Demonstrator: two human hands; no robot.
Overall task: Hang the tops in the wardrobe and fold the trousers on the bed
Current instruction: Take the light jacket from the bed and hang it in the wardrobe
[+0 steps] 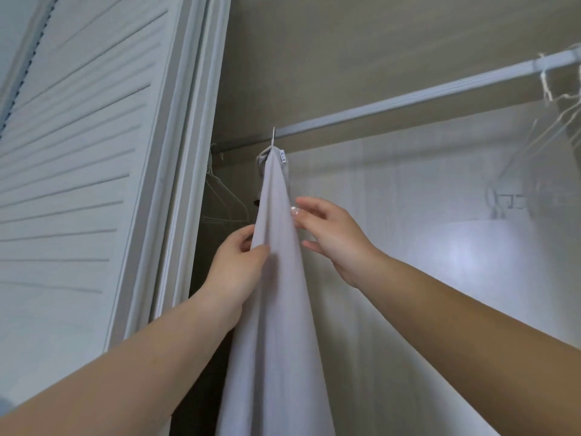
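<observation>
Pale top (276, 278) on rail (393, 105), spare hangers (220, 196) beside louvred door (78, 152).

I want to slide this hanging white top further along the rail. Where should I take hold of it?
Probably at the hanger hook, reaching up from below on the right: the white top hangs as loose cloth, so pulling it where the left hand pinches could tug it off.

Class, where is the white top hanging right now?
The white top hangs centre-frame from a hanger on the wardrobe rail, between the left hand and right hand.
</observation>
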